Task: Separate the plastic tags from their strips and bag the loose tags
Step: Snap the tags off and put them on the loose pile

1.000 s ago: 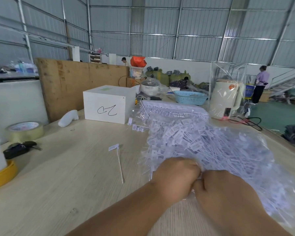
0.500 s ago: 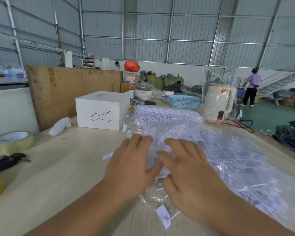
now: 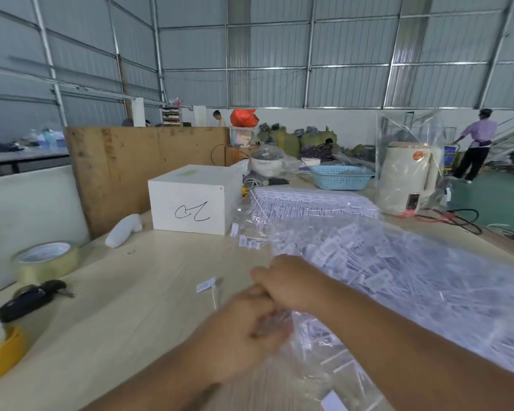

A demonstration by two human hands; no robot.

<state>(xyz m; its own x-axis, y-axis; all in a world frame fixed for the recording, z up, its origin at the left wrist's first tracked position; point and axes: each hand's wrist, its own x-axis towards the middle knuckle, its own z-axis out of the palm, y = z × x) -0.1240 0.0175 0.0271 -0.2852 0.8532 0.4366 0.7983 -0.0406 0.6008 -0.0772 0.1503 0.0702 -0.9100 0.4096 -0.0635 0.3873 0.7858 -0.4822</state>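
The work took place in a metal-walled hall, at a pale wooden counter (image 3: 125,307). A white box (image 3: 190,200) stood at the far centre, and a tape roll (image 3: 46,259) lay at the left edge. A clear bag (image 3: 413,277), filled with loose tags, lay across the right half of the counter. Uncut strips (image 3: 312,201) lay stacked beyond it, near the box. One stray tag (image 3: 206,284) rested on the counter just left of the hands. The left hand (image 3: 244,330) had its fingers curled round the gathered bag mouth at the near centre. The right hand (image 3: 291,281) was closed on the same plastic, touching the left. This grip probably served to bunch the opening so that the tags stayed inside.
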